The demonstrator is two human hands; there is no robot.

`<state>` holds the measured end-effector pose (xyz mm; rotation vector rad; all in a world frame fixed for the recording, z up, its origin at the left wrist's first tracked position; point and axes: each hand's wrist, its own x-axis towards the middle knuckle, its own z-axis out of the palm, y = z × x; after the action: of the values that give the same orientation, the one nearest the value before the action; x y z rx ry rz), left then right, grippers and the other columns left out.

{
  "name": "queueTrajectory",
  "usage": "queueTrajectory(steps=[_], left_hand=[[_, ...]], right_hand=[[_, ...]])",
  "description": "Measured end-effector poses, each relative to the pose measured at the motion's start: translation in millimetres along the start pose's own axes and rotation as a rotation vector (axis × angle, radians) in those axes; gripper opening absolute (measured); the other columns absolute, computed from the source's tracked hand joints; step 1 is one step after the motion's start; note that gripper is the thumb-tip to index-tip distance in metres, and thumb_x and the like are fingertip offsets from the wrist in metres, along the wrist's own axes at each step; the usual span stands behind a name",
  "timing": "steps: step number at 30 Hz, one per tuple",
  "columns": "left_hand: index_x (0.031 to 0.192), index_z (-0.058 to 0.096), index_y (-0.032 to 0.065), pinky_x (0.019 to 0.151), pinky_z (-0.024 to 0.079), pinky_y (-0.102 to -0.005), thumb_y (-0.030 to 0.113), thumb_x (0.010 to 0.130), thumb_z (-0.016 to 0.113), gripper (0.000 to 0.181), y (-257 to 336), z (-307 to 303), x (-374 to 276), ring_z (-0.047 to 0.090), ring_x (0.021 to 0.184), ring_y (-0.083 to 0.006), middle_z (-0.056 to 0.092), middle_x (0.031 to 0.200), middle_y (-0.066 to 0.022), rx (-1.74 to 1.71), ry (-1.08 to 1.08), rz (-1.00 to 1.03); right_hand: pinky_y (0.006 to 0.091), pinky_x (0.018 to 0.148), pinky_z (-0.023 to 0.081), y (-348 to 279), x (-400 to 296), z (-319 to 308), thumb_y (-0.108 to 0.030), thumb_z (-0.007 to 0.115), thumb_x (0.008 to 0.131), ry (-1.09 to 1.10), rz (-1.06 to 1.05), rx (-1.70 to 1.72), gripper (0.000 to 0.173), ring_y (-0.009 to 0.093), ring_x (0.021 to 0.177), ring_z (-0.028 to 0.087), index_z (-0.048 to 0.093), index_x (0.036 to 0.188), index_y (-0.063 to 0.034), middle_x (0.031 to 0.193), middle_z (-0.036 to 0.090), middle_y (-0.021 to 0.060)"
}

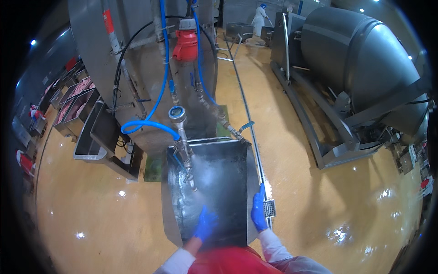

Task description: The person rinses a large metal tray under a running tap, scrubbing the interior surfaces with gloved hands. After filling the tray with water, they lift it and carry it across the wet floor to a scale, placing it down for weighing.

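A deep metal tub stands before me, with steam or mist above its inside. My left hand, in a blue glove, is over the near part of the tub with its fingers apart and nothing in it. Beyond it, a metal pipe outlet with a small valve points down into the tub. My right hand, also blue-gloved, lies along the tub's right outer side; whether it presses on the wall I cannot tell. A round dial gauge and a blue hose join the pipework above the tub.
A blue-handled valve sits on a pipe at the tub's far right corner. A drain channel runs along the wet floor. Right stands a large steel drum machine; left, metal bins of meat. A person in white is far back.
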<state>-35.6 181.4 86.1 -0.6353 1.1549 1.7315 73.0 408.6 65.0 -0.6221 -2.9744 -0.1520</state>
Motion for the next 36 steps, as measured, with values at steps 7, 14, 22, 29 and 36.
queueTrajectory(steps=[7,14,22,29,36], left_hand=[[0.156,0.034,0.0221,0.103,0.043,-0.0573,0.083,0.089,0.038,0.09,-35.8,91.6,24.5,0.056,0.121,-0.0368,0.041,0.153,-0.0102,-0.654,-0.715,-0.402],[0.141,0.049,0.023,0.105,0.043,-0.0509,0.073,0.096,0.038,0.068,-34.5,70.9,43.6,0.055,0.119,-0.0307,0.056,0.133,-0.0102,-0.236,-0.424,-0.24],[0.128,0.054,0.0148,0.097,0.046,-0.0525,0.066,0.095,0.049,0.06,-62.1,-25.6,100.7,0.057,0.116,-0.0251,0.062,0.122,-0.0095,-0.143,-0.377,-0.029],[0.124,0.053,0.0089,0.086,0.052,-0.0488,0.053,0.093,0.059,0.054,8.0,-52.7,50.0,0.065,0.097,-0.0276,0.066,0.112,-0.012,-0.342,0.111,0.044],[0.114,0.057,0.003,0.085,0.055,-0.0449,0.048,0.095,0.055,0.049,15.1,-39.2,79.5,0.065,0.087,-0.0302,0.067,0.096,-0.0135,-0.441,-0.085,0.153]], right_hand=[[0.0639,0.117,0.022,-63.9,-8.0,-46.4,-0.055,0.059,0.095,-0.066,0.245,1.029,0.082,0.047,0.146,0.03,0.027,0.158,-0.0126,0.157,0.03,0.0305],[0.0529,0.12,0.022,-82.1,5.6,-127.1,-0.065,0.05,0.096,-0.385,0.534,0.957,0.083,0.042,0.147,0.03,0.035,0.155,-0.0087,0.156,0.035,0.028],[0.0449,0.115,0.035,-99.6,12.6,-40.5,-0.061,0.049,0.098,-0.478,0.29,1.409,0.079,0.033,0.14,0.045,0.039,0.153,-0.0054,0.152,0.045,0.022],[0.0329,0.073,0.046,-167.3,108.6,-1.7,-0.035,0.059,0.099,-0.176,1.038,2.158,0.031,0.013,0.081,0.052,0.062,0.11,-0.0065,0.093,0.059,0.0001],[0.0326,0.058,0.041,-170.3,60.2,64.7,-0.022,0.046,0.098,0.047,0.107,1.49,0.027,0.02,0.057,0.047,0.055,0.074,-0.0121,0.062,0.048,0.0019]])
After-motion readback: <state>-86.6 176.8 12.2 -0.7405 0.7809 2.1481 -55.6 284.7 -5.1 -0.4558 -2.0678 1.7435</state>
